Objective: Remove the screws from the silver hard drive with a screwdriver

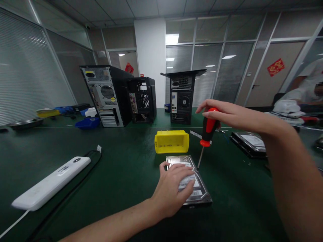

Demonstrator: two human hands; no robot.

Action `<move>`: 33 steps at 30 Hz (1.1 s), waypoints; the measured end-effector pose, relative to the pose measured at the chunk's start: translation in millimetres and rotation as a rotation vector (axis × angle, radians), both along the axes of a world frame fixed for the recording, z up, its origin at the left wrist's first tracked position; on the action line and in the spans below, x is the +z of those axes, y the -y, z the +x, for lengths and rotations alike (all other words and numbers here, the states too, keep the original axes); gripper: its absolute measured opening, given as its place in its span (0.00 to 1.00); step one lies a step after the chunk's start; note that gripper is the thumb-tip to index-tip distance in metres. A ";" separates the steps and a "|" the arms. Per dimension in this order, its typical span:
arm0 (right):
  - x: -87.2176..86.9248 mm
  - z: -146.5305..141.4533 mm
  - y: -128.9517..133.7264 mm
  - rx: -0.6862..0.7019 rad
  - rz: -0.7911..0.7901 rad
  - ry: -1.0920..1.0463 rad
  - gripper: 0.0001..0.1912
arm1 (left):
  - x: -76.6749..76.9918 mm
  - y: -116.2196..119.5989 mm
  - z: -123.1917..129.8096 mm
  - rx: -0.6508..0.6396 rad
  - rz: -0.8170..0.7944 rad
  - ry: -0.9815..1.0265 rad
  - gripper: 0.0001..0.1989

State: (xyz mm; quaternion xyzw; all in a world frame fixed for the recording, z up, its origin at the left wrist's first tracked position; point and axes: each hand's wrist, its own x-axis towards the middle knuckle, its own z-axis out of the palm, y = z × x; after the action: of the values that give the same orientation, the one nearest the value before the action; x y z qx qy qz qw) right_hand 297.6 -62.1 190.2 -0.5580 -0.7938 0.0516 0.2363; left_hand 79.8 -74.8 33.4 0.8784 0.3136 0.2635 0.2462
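Observation:
A silver hard drive lies flat on the green table in front of me. Across its labelled top rests my left hand, fingers spread and thumb apart, pressing on the cover and hiding part of the label. My right hand is closed around the upper end of a red and black screwdriver. The screwdriver leans slightly, and its thin shaft runs down to the drive's right edge. Whether the tip sits in a screw is too small to tell. Just behind the drive stands a yellow plastic bin.
Another drive lies at right, beyond my right forearm. A white power strip with a black cable is at left. Computer cases and a blue bin stand at the back. A person is at far right.

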 end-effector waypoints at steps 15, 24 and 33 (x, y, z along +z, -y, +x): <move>-0.7 -3.8 -4.5 0.076 0.053 0.071 0.20 | 1.2 0.8 0.1 -0.001 0.009 -0.011 0.14; -3.1 -5.6 -1.3 0.047 0.051 0.018 0.25 | 0.1 0.4 1.1 0.000 0.009 -0.006 0.14; -7.9 0.3 -8.7 0.069 0.017 -0.066 0.30 | 0.6 0.6 0.8 0.012 0.021 -0.042 0.14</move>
State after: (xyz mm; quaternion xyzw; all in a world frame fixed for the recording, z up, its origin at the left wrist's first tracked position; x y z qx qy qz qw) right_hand 297.9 -53.3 182.3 -0.5263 -0.8047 0.0716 0.2652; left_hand 80.6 -75.3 34.0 0.8843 0.3212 0.2499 0.2290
